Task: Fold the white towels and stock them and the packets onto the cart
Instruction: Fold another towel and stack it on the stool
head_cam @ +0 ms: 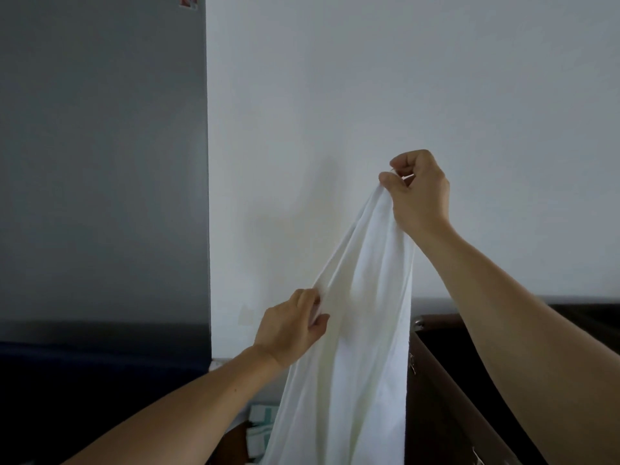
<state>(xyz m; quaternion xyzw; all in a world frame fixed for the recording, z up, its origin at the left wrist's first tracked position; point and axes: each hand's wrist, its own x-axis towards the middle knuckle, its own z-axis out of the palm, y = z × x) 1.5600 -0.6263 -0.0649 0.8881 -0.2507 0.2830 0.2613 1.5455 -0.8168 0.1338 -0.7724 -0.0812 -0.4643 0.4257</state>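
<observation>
One white towel (pixel 365 297), unfolded, hanging full length before a pale wall (pixel 402 78). Right hand (pixel 419 193): raised, thumb and fingers pinching the top corner, likely so the cloth drops straight. Left hand (pixel 292 327): lower, fingers curled round the left edge, seemingly seeking the next corner. Packets (pixel 260 431), green-and-white: low behind the towel, partly hidden.

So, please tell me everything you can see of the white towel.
The white towel looks like thin, soft cloth, unfolded and hanging in long vertical folds before a pale wall. The right hand pinches its top end; the left hand pinches one edge lower down. Its lower end leaves the picture.
</observation>
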